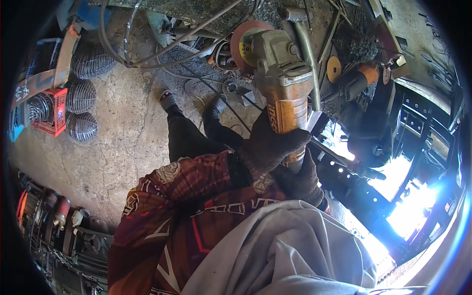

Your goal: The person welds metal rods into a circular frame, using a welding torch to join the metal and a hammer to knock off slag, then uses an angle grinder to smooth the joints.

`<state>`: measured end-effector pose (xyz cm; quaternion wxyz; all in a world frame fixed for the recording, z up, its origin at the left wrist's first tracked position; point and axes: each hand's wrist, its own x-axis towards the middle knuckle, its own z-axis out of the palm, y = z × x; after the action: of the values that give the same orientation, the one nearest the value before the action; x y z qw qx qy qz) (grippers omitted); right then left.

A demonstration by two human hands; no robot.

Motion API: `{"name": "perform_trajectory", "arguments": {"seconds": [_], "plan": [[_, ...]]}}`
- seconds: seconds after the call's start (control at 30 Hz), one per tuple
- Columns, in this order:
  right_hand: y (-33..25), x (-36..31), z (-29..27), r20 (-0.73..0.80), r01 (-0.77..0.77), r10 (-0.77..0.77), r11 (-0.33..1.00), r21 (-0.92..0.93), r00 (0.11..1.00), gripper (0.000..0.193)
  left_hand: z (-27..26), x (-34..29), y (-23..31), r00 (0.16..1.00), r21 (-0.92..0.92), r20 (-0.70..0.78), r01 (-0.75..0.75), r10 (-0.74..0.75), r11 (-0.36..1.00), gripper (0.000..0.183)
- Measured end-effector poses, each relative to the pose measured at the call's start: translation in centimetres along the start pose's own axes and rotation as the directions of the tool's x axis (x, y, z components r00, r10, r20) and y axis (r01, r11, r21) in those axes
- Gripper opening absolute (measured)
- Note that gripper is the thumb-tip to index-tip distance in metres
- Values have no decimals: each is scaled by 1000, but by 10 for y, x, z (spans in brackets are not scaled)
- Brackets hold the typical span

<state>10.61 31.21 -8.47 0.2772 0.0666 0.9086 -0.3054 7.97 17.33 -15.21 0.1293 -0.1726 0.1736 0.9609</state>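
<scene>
An orange and grey angle grinder (290, 105) is raised upright in front of my body, its metal head toward the top of the view. A reddish disc (244, 37) with a yellow centre is fitted at its head. My left hand (270, 145), in a dark glove, wraps around the lower part of the orange body. Lower down, my gloved right hand (306, 182) closes around the grinder's rear end; some of its fingers are hidden behind the handle. A metal hammer (307, 59) lies just beyond the grinder, close to its right side.
On the right sit a second orange grinder (361, 81), a loose yellow disc (334, 69) and a dark metal frame (418, 118) against strong glare. Cables (172, 54) cross the top. Wire coils (81, 98) and a red crate (60, 110) stand left; a tool rack (54, 246) is lower left.
</scene>
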Motion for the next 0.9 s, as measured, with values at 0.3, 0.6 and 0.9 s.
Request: {"name": "perform_trajectory", "arguments": {"seconds": [0.3, 0.6, 0.9], "plan": [[6, -3, 5, -82, -63, 62, 998, -15, 995, 83, 2, 0, 5, 999, -64, 28, 24, -23, 998, 58], [-2, -1, 9, -108, -102, 90, 990, -103, 990, 84, -5, 5, 2, 999, -110, 36, 0, 3, 994, 60], [-7, 0, 10, -126, -65, 58, 996, -54, 990, 87, -6, 6, 7, 998, -120, 62, 10, -3, 993, 64]]}}
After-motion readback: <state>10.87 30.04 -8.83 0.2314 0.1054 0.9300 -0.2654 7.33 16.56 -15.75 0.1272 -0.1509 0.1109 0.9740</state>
